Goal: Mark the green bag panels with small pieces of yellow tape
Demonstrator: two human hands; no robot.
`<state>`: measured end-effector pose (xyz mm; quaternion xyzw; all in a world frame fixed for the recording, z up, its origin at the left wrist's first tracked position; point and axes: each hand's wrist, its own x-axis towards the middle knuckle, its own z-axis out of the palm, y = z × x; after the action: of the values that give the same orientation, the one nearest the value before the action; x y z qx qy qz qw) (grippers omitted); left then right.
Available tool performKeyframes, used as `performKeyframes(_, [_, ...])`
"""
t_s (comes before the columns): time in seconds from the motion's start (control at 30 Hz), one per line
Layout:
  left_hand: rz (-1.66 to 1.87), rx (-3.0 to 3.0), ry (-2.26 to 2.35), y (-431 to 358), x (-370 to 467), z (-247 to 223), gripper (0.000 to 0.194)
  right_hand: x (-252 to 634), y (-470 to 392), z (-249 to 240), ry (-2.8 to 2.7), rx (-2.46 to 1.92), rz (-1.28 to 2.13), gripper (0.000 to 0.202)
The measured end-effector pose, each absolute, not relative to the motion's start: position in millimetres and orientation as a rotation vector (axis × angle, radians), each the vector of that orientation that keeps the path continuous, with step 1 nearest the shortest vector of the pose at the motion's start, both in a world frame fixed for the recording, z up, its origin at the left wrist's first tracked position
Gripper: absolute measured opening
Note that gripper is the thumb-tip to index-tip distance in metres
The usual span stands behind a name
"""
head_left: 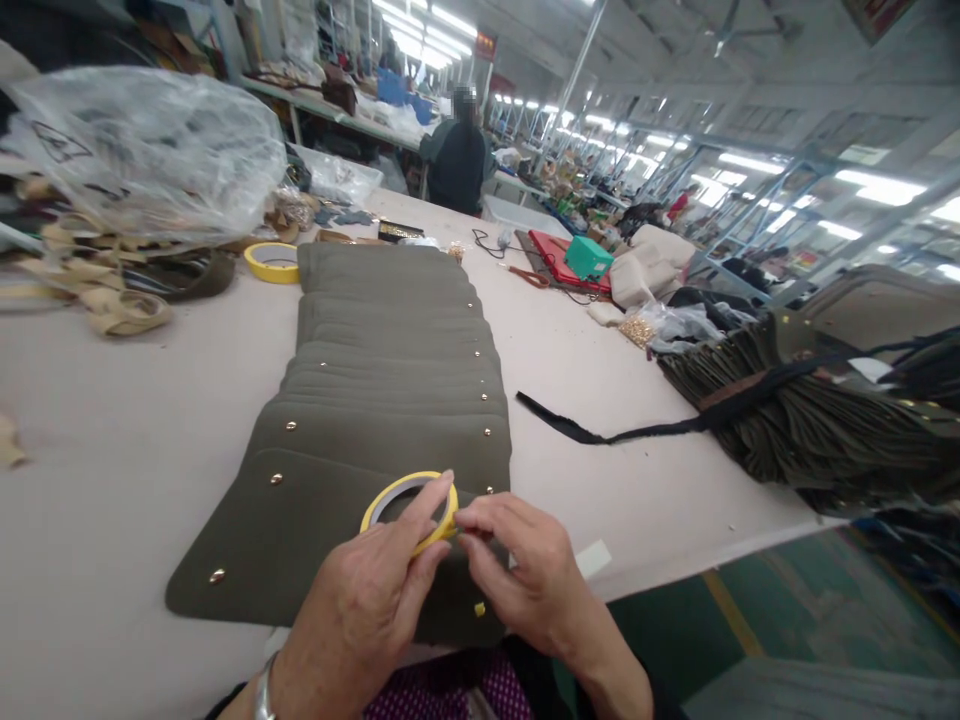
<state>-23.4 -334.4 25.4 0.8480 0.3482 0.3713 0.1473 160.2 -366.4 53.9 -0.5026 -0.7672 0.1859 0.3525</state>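
Note:
My left hand (375,585) is closed around a roll of yellow tape (384,497), its fingers over the ring's right side. The thumb and fingertips of my right hand (525,555) pinch at the roll's right edge, where the tape's end seems to be; the fingers partly hide it. Under both hands lie overlapping dark olive panels (337,510) with gold studs along their edges. On the nearest panel, a small yellow tape piece (480,608) sits just below my right hand.
A second yellow tape roll (271,262) lies beyond the panels. Olive pieces (795,410) are heaped at the right, with a black strap (592,432) reaching leftward. Tan strips (112,290) and a plastic bag (157,150) fill the far left. A person (456,155) is farther back.

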Motion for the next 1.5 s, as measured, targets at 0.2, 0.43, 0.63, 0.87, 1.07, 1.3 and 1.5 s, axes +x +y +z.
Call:
performKeyframes(0.2, [1.047, 2.518, 1.073, -342, -21, 25, 0.033, 158, -368, 46, -2.147, -1.251, 0.323, 0.015])
performKeyframes(0.43, [0.941, 2.518, 0.925, -346, -21, 28, 0.023, 155, -380, 32, -2.042, -1.264, 0.128, 0.016])
performKeyframes(0.63, [1.002, 2.515, 0.868, -350, -11, 34, 0.025, 148, -383, 25, -1.383, -1.630, 0.736, 0.010])
performKeyframes(0.87, [0.924, 2.684, 0.975, -336, -14, 18, 0.024, 203, -355, 21, -1.066, -1.654, 1.126, 0.025])
performKeyframes(1.07, [0.691, 2.798, 0.984, -339, -19, -6, 0.029, 209, -341, 18, -1.276, -1.768, 1.134, 0.024])
performKeyframes(1.3, [0.787, 2.751, 0.986, -345, -17, -8, 0.045, 199, -334, 17, -1.708, -1.873, 0.739, 0.014])
performKeyframes(1.5, [0.804, 2.697, 1.017, -343, -16, -6, 0.048, 196, -328, 16, -1.843, -1.941, 0.589, 0.009])
